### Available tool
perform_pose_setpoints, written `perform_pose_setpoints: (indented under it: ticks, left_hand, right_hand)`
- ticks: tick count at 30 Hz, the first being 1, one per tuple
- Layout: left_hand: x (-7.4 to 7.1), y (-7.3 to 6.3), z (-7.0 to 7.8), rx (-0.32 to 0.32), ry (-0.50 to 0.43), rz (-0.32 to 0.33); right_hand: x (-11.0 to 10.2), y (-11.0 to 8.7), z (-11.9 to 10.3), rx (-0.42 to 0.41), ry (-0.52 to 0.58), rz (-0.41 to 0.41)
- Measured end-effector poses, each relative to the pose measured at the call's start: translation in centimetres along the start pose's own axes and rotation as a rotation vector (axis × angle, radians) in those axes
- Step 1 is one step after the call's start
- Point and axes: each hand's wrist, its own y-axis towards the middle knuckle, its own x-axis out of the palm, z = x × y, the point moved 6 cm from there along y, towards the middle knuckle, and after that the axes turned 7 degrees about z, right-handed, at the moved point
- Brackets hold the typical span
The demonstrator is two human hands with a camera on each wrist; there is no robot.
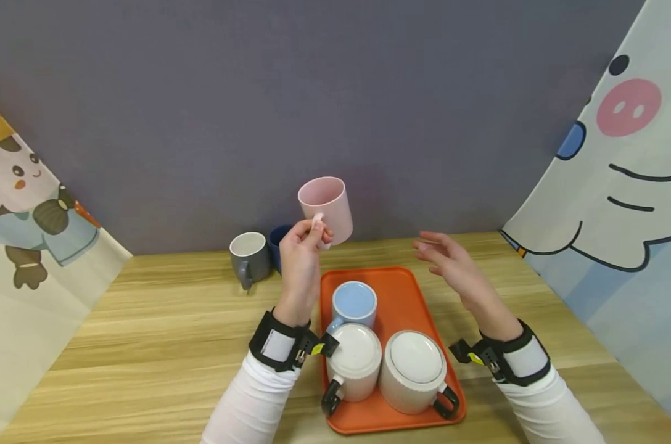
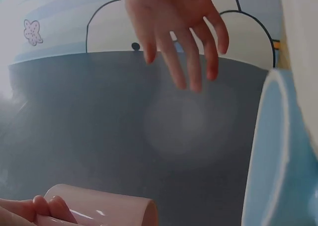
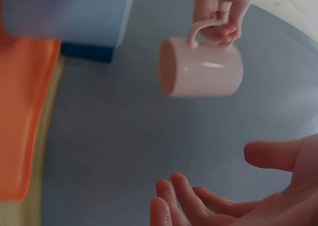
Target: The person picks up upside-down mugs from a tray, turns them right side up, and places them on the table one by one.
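A pink mug (image 1: 335,213) is held up in the air by its handle, above the far end of the orange tray (image 1: 393,296). My left hand (image 1: 301,253) pinches that handle, with the mug's mouth facing up and tilted slightly left in the head view. In the right wrist view the pink mug (image 3: 208,69) hangs from the left hand's fingers (image 3: 226,32). My right hand (image 1: 452,265) hovers over the tray's right side, fingers spread loosely, holding nothing. On the tray stand an upside-down light blue mug (image 1: 354,302) and two upside-down whitish mugs with black handles, one left (image 1: 354,357), one right (image 1: 413,367).
Left of the tray, near the grey back wall (image 1: 335,111), a grey mug (image 1: 250,256) stands upright with a dark blue mug (image 1: 277,240) beside it, partly hidden by the left hand. Cartoon-printed cloths border the wooden table (image 1: 163,333) on both sides.
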Motion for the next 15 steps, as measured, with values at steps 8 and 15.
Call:
perform_pose_setpoints:
  ticks: [8, 15]
  left_hand:
    - [-1.2, 1.0, 0.1, 0.027, -0.001, 0.031]
    - [-2.0, 1.7, -0.4, 0.036, 0.023, 0.044]
  right_hand:
    - [-1.0, 0.4, 2.1, -0.009, -0.208, 0.041]
    - [-1.5, 0.9, 3.8, -0.013, -0.372, 0.090]
